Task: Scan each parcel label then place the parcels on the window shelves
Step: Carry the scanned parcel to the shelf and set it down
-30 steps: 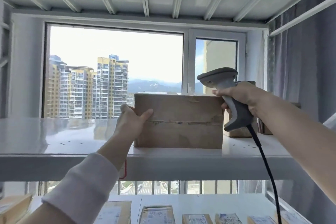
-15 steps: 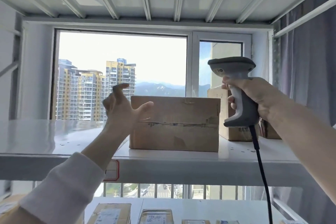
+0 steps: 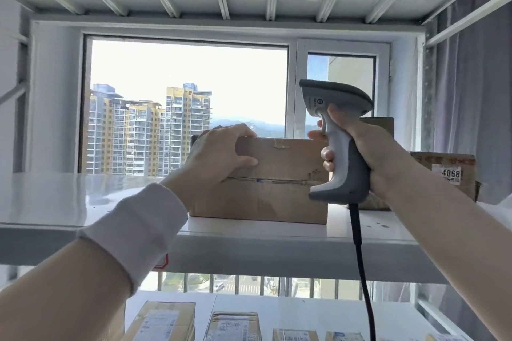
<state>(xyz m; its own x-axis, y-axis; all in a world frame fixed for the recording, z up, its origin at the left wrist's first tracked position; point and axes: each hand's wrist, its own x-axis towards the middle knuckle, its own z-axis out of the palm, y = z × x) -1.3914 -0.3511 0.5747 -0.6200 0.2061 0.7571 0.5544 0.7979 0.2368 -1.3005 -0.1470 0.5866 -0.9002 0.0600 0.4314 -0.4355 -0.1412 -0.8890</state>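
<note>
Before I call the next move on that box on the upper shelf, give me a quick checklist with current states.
1. The box sits flat on the shelf: ok.
2. The left hand grips the box's top left corner: ok.
3. The right hand holds the scanner: ok.
4. Label already scanned: cannot tell; no label shows on the near face.
5. The cable is clear of the box: ok, it hangs in front of the shelf edge.

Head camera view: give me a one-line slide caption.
At the window shelf, the left hand grips a cardboard parcel while the right hand holds a corded scanner.
</note>
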